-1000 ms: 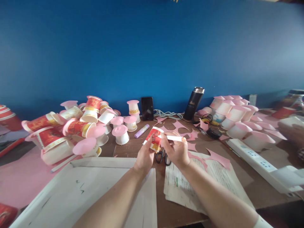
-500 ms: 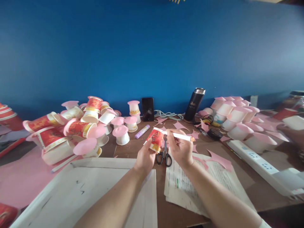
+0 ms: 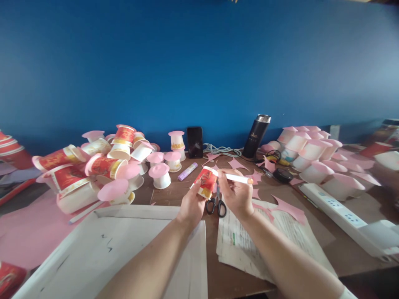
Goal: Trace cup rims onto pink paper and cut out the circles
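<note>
Tilted in my left hand (image 3: 192, 206) is a red paper cup (image 3: 206, 181) with a white rim and gold print; the fingers wrap its lower side. Pinched in my right hand (image 3: 237, 195) is a white marker (image 3: 237, 178) with an orange end pointing right. Its other end is hidden behind my fingers, close to the cup's right side; I cannot tell whether it touches. Black-handled scissors (image 3: 216, 207) lie on the table just below the cup, between both hands. A purple glue stick (image 3: 187, 171) lies to the left of the cup.
Paper cups with pink discs are piled at left (image 3: 106, 166) and right (image 3: 314, 153). A phone (image 3: 195, 142) and a black flask (image 3: 257, 136) stand by the blue wall. Pink scraps (image 3: 288, 209), printed sheets (image 3: 243, 245), a white board (image 3: 131, 241) and a power strip (image 3: 339, 211) surround the hands.
The view has shifted very slightly. Both hands keep their hold on the cup and marker, and the marker sits almost as before beside the cup.
</note>
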The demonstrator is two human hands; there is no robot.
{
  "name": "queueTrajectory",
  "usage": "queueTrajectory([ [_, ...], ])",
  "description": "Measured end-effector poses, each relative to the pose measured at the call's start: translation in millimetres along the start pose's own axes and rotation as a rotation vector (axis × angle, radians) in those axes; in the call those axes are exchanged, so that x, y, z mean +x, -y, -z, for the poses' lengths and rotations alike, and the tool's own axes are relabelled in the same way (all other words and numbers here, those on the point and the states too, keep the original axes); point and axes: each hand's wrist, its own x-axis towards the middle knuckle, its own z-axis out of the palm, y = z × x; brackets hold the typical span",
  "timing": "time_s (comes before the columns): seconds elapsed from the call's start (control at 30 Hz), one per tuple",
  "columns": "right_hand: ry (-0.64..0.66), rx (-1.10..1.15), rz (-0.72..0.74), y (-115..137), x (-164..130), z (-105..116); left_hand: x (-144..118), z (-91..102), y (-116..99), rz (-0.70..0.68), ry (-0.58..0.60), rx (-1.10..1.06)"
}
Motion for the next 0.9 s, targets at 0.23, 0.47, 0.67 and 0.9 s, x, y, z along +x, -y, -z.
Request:
queueTrajectory([
  [0.23, -0.008, -0.009, -0.005, 0.8, 0.2, -0.2, -1.9, -2.5, -1.1, 0.001, -0.013, 0.011],
  [0.47, -0.006, -0.008, 0.002, 0.8, 0.5, 0.1, 0.1, 0.4, -0.4, 0.022, 0.005, -0.018],
  [0.67, 0.012, -0.015, -0.003, 0.7, 0.7, 0.3, -0.1, 0.4, -1.3, 0.027, 0.002, -0.041],
  [0.9, 0.008, -0.035, -0.009, -0.8, -0.6, 0.2, -0.1, 3.2, -2.3, 0.040, 0.041, -0.060],
])
